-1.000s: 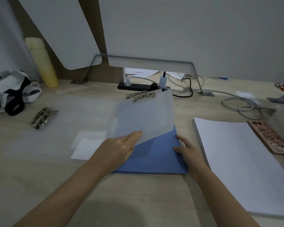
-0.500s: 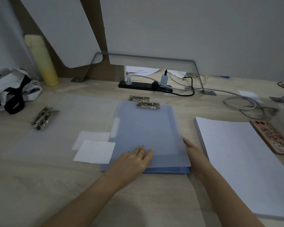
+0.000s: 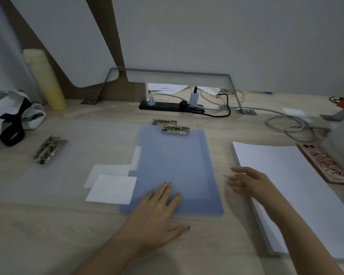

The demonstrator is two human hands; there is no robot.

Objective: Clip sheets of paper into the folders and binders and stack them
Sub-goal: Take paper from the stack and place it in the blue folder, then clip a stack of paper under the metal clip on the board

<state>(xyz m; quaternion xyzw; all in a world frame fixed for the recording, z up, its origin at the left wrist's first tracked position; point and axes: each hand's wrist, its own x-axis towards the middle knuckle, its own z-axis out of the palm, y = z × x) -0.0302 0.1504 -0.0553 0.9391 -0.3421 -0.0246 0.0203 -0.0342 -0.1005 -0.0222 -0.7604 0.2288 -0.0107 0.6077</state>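
Observation:
A translucent clipboard folder (image 3: 175, 165) lies flat on a blue one in the middle of the desk, with two metal clips (image 3: 175, 129) at its far edge. My left hand (image 3: 157, 213) presses flat on its near edge, fingers straight. My right hand (image 3: 250, 182) hovers open just right of the folder, beside the thick stack of white paper (image 3: 290, 189). Another translucent folder (image 3: 72, 155) lies spread out to the left, with its metal clip (image 3: 49, 149) and two white labels (image 3: 111, 188).
A power strip (image 3: 171, 106) with cables runs along the back. A phone in a pink case (image 3: 324, 163) lies right of the paper stack. A yellow bottle (image 3: 46, 80) and a black-and-white bag (image 3: 10, 114) stand at the back left.
The translucent folder cover went from lifted to lying flat on the blue folder. My left hand pressed it down. My right hand left the folder's right edge and moved toward the paper stack.

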